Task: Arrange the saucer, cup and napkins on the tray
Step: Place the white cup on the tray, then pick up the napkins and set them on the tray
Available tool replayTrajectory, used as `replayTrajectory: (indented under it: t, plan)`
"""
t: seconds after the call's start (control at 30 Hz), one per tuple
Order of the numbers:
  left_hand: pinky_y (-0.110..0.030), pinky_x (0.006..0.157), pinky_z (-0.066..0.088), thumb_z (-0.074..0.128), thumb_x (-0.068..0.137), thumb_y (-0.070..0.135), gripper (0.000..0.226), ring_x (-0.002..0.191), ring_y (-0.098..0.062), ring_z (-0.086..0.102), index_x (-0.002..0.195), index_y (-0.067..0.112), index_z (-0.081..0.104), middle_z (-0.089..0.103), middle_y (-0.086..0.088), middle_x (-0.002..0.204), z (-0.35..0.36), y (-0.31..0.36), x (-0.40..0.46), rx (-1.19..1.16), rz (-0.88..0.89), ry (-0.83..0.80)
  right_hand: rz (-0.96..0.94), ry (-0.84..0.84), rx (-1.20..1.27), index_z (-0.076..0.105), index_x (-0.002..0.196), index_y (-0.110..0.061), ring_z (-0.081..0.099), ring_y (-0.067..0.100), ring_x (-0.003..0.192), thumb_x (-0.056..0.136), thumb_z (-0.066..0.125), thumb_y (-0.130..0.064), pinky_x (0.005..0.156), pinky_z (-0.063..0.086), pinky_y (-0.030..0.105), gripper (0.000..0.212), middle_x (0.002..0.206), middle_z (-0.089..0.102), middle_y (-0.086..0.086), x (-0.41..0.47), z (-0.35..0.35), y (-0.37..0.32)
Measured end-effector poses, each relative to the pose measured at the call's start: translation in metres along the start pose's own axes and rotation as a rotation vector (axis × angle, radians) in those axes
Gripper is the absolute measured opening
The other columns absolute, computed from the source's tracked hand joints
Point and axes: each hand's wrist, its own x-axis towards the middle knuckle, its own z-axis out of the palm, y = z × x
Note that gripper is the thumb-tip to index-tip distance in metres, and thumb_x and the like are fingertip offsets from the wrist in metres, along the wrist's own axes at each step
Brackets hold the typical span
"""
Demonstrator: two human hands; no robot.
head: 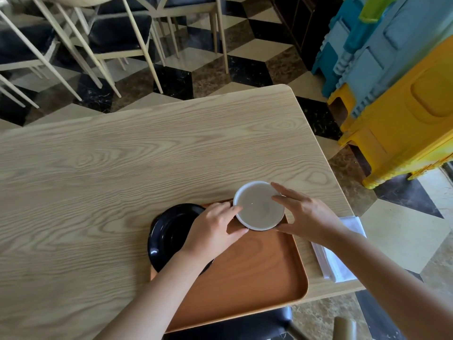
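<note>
A white-rimmed cup (257, 204) with a greyish inside stands at the far corner of the brown wooden tray (257, 273). My left hand (213, 231) grips its left side and my right hand (306, 214) grips its right side. A glossy black saucer (166, 231) lies on the tray's left part, partly under my left wrist. Folded white napkins (340, 263) lie on the table right of the tray, partly hidden by my right forearm.
The light wooden table (122, 168) stretches wide to the left and far side. Its right edge runs just past the napkins. Stacked yellow and blue plastic stools (392, 94) stand at the right. Cream chairs (110, 40) stand beyond the table.
</note>
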Motion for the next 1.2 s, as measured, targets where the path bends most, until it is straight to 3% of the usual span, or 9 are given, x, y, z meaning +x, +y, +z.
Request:
replayTrajectory:
  t: [0.17, 0.27, 0.4, 0.53, 0.67, 0.83, 0.93, 1.07, 1.2]
  plan:
    - [-0.025, 0.067, 0.052, 0.053, 0.076, 0.048, 0.045, 0.080, -0.017, 0.062, 0.102, 0.013, 0.066, 0.066, 0.001, 0.084, -0.002, 0.002, -0.003, 0.071, -0.004, -0.030, 0.011, -0.005, 0.018, 0.064, 0.112, -0.013, 0.061, 0.027, 0.110, 0.051, 0.088, -0.023, 0.072, 0.056, 0.039, 0.066, 0.138, 0.050, 0.008, -0.003, 0.001, -0.002]
    - [-0.035, 0.068, 0.055, 0.049, 0.081, 0.047, 0.046, 0.081, -0.020, 0.061, 0.104, 0.010, 0.062, 0.064, -0.003, 0.087, -0.007, 0.008, -0.003, 0.091, -0.002, -0.094, 0.004, -0.025, 0.014, 0.062, 0.114, -0.012, 0.057, 0.031, 0.114, 0.054, 0.086, -0.021, 0.078, 0.055, 0.044, 0.065, 0.139, 0.049, 0.014, -0.004, 0.001, -0.005]
    - [-0.039, 0.091, 0.051, 0.042, 0.085, 0.047, 0.056, 0.109, -0.030, 0.059, 0.122, 0.008, 0.055, 0.057, -0.018, 0.126, -0.017, 0.027, -0.013, 0.191, -0.098, -0.066, 0.047, 0.010, 0.026, 0.061, 0.115, -0.011, 0.058, 0.033, 0.113, 0.057, 0.082, -0.016, 0.082, 0.052, 0.044, 0.062, 0.130, 0.056, 0.017, -0.015, -0.008, -0.017]
    - [-0.041, 0.104, 0.039, 0.047, 0.090, 0.036, 0.050, 0.127, -0.032, 0.045, 0.129, 0.005, 0.049, 0.045, -0.021, 0.140, -0.015, 0.063, -0.030, 0.111, -0.026, 0.032, 0.112, 0.089, 0.042, 0.062, 0.113, -0.007, 0.061, 0.035, 0.107, 0.062, 0.082, -0.013, 0.083, 0.052, 0.047, 0.055, 0.120, 0.062, 0.018, -0.046, -0.015, -0.016]
    - [-0.042, 0.107, 0.036, 0.048, 0.089, 0.036, 0.049, 0.132, -0.028, 0.040, 0.131, 0.011, 0.049, 0.043, -0.015, 0.143, 0.011, 0.111, -0.037, 0.107, 0.127, -0.039, 0.206, 0.151, 0.004, 0.065, 0.108, -0.007, 0.062, 0.033, 0.107, 0.071, 0.076, -0.016, 0.085, 0.051, 0.045, 0.040, 0.119, 0.064, 0.017, -0.086, -0.020, -0.003]
    - [-0.043, 0.102, 0.042, 0.039, 0.084, 0.044, 0.057, 0.134, -0.022, 0.039, 0.135, 0.019, 0.044, 0.042, -0.013, 0.145, 0.057, 0.148, -0.036, 0.230, 0.152, -0.268, 0.426, 0.107, -0.046, 0.058, 0.121, -0.007, 0.052, 0.039, 0.119, 0.065, 0.081, -0.016, 0.090, 0.048, 0.053, 0.061, 0.129, 0.056, 0.021, -0.127, -0.006, 0.024]
    - [-0.041, 0.097, 0.047, 0.033, 0.081, 0.048, 0.059, 0.130, -0.022, 0.044, 0.133, 0.024, 0.048, 0.049, -0.013, 0.140, 0.072, 0.143, -0.036, 0.274, 0.093, -0.362, 0.437, 0.057, -0.041, 0.056, 0.122, -0.007, 0.051, 0.042, 0.119, 0.059, 0.085, -0.019, 0.087, 0.049, 0.054, 0.070, 0.129, 0.054, 0.025, -0.129, 0.007, 0.024]
    - [-0.040, 0.093, 0.048, 0.031, 0.076, 0.048, 0.059, 0.124, -0.021, 0.052, 0.123, 0.027, 0.059, 0.054, -0.013, 0.135, 0.093, 0.169, -0.031, 0.307, 0.131, -0.441, 0.584, 0.014, 0.001, 0.056, 0.123, -0.011, 0.049, 0.042, 0.120, 0.065, 0.081, -0.025, 0.090, 0.048, 0.055, 0.065, 0.131, 0.051, 0.027, -0.157, 0.011, 0.046]
    - [-0.036, 0.096, 0.046, 0.034, 0.077, 0.046, 0.058, 0.124, -0.021, 0.051, 0.127, 0.026, 0.055, 0.052, -0.015, 0.136, 0.098, 0.165, -0.035, 0.323, 0.147, -0.440, 0.654, 0.074, 0.133, 0.055, 0.125, -0.014, 0.045, 0.038, 0.122, 0.076, 0.072, -0.017, 0.097, 0.042, 0.046, 0.052, 0.133, 0.050, 0.020, -0.156, 0.011, 0.039]
